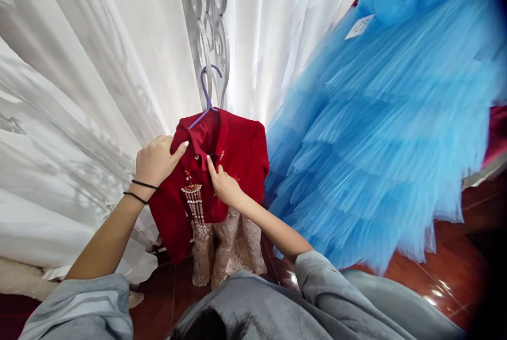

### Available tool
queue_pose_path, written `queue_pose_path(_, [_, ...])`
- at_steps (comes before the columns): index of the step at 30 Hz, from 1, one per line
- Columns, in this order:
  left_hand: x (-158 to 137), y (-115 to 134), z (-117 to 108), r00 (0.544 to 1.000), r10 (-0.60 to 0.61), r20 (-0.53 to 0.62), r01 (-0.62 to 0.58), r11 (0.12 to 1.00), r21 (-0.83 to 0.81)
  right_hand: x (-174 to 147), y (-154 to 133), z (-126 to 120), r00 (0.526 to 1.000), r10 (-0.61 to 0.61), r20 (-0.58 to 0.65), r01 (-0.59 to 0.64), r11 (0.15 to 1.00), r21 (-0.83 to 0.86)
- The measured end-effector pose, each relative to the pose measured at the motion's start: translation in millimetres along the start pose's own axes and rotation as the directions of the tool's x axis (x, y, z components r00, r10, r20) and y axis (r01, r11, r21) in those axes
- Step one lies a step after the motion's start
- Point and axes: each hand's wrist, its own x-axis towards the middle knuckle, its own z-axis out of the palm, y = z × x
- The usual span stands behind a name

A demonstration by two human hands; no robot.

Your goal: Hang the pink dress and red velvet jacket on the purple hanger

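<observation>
A red jacket [245,155] with a stand collar hangs on a purple hanger [205,89]. My left hand [155,158] is closed on the jacket's shoulder at the left, thumb on top of the cloth. At the front opening below the collar is my right hand [225,184]. Its index finger stretches up against the collar edge, while the other fingers curl at the cloth and are partly hidden. A beaded tassel ornament [194,197] dangles from the jacket front, left of my right hand. Below the jacket hangs a shiny beige skirt-like fabric [232,250].
The hanger hooks onto a white scrollwork metal stand [208,28]. White curtains [130,39] fall behind it. A large blue tiered tulle gown [368,129] with a white tag [359,27] fills the right side. The floor [420,282] is glossy reddish-brown tile.
</observation>
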Motion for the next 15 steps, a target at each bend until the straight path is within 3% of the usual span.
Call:
queue_pose_path(2, [1,0,3,0.993,0.003,-0.118,-0.014,0.996,-0.093,-11,22,4,0.997,-0.069,-0.026,0.072,0.99,0.122])
queue_pose_path(4, [2,8,6,0.961,0.031,-0.274,-0.077,0.984,-0.158,-20,58,0,0.972,0.004,-0.233,0.065,0.956,0.286])
queue_pose_path(5, [3,16,8,0.944,0.062,-0.325,-0.124,0.977,-0.172,-22,81,-3,0.924,0.105,-0.367,0.035,0.934,0.354])
queue_pose_path(7, [4,40,12,0.938,0.14,-0.316,-0.21,0.957,-0.2,-19,133,-6,0.735,0.343,-0.586,-0.059,0.892,0.448])
queue_pose_path(8, [6,55,16,0.95,0.165,-0.267,-0.229,0.946,-0.231,-14,159,-4,0.654,0.432,-0.621,-0.121,0.87,0.477])
queue_pose_path(9, [8,70,21,0.964,0.174,-0.199,-0.225,0.937,-0.269,-7,182,-1,0.626,0.497,-0.601,-0.197,0.846,0.496])
queue_pose_path(10, [11,84,26,0.979,0.165,-0.12,-0.194,0.933,-0.304,0,200,4,0.628,0.542,-0.558,-0.274,0.825,0.494])
queue_pose_path(12, [21,107,38,0.99,0.131,0.048,-0.106,0.931,-0.349,13,223,17,0.717,0.554,-0.423,-0.35,0.811,0.469])
queue_pose_path(15, [40,117,52,0.977,0.095,0.189,-0.01,0.913,-0.408,19,229,23,0.823,0.497,-0.274,-0.335,0.816,0.471])
